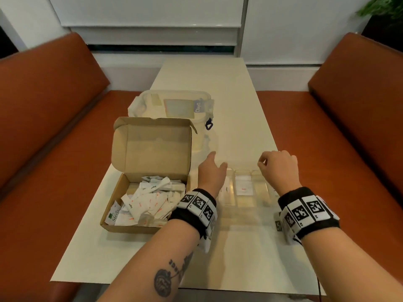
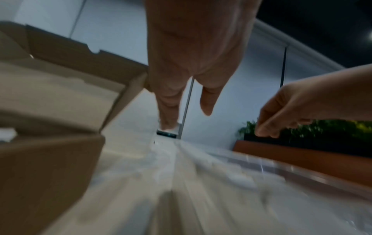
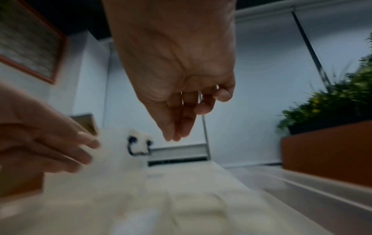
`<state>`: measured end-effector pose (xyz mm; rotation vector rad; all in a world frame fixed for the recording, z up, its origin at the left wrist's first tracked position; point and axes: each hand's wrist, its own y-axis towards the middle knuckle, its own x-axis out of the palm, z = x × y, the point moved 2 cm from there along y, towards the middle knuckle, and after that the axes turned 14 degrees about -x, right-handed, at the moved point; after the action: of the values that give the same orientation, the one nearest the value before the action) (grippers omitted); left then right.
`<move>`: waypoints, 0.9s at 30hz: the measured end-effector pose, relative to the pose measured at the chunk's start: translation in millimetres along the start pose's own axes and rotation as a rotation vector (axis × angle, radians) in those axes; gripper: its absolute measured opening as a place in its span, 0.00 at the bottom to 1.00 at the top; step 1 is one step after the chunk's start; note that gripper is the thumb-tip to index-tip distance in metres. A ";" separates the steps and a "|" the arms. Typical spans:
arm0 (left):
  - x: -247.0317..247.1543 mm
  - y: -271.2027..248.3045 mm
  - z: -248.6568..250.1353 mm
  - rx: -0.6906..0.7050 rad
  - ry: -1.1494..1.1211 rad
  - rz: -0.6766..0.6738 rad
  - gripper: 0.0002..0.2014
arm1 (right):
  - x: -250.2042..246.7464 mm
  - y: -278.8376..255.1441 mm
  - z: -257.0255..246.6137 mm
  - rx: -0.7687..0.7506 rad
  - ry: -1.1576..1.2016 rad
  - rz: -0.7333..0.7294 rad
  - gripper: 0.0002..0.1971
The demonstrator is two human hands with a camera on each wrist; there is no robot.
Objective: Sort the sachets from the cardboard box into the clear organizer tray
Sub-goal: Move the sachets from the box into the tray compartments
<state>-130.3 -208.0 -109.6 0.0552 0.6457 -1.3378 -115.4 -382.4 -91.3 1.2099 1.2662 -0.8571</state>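
Head view: open brown cardboard box (image 1: 150, 171) on the left of the cream table (image 1: 235, 101), lid flap up, holding a loose heap of white paper sachets (image 1: 148, 201). Clear plastic organizer tray (image 1: 246, 188) just right of the box, one white sachet with red print (image 1: 243, 188) lying in a middle compartment; a second sachet seems to sit in the compartment left of it, partly hidden by the wrist. Left hand (image 1: 212, 171) over the tray's left end, fingers extended, empty. Right hand (image 1: 279, 168) over the tray's right end, fingers loosely curled, holding nothing. Clear lidded plastic container (image 1: 172, 105) behind the box.

Left wrist view: blurred; left hand (image 2: 193, 55) fingers straight, box (image 2: 60, 111) at left, right hand (image 2: 292, 111) at right.

Right wrist view: blurred; right hand (image 3: 177, 63) fingers hang relaxed, nothing in them; left hand (image 3: 44, 139) at left.
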 end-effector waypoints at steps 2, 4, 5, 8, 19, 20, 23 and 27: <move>-18.4 -1.5 5.3 0.067 -0.020 0.051 0.20 | -12.4 5.9 -32.2 -0.044 0.151 0.077 0.10; -42.9 -1.4 3.8 0.095 -0.055 0.134 0.15 | -17.4 9.1 -70.2 -0.108 0.329 0.098 0.09; -56.9 -0.1 0.0 0.088 -0.075 0.173 0.13 | -16.8 10.0 -90.0 -0.137 0.416 0.086 0.08; -103.2 7.6 -23.3 -0.013 -0.103 0.268 0.10 | 0.1 8.0 -149.3 -0.234 0.589 -0.064 0.06; -184.0 16.8 -130.5 -0.384 0.306 0.264 0.12 | 74.9 2.1 -255.8 -0.106 0.396 -0.465 0.12; -182.8 17.9 -131.9 -0.384 0.320 0.251 0.12 | 75.8 3.7 -258.4 -0.094 0.380 -0.487 0.12; -178.9 20.8 -132.0 -0.379 0.334 0.209 0.12 | 76.1 8.4 -265.6 -0.050 0.409 -0.548 0.13; -178.4 24.0 -132.9 -0.391 0.329 0.163 0.11 | 81.9 7.9 -269.3 0.058 0.579 -0.675 0.07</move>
<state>-177.1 8.0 -144.4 0.0105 1.1480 -1.0345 -156.7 -108.4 -141.4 1.1199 2.2080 -1.0580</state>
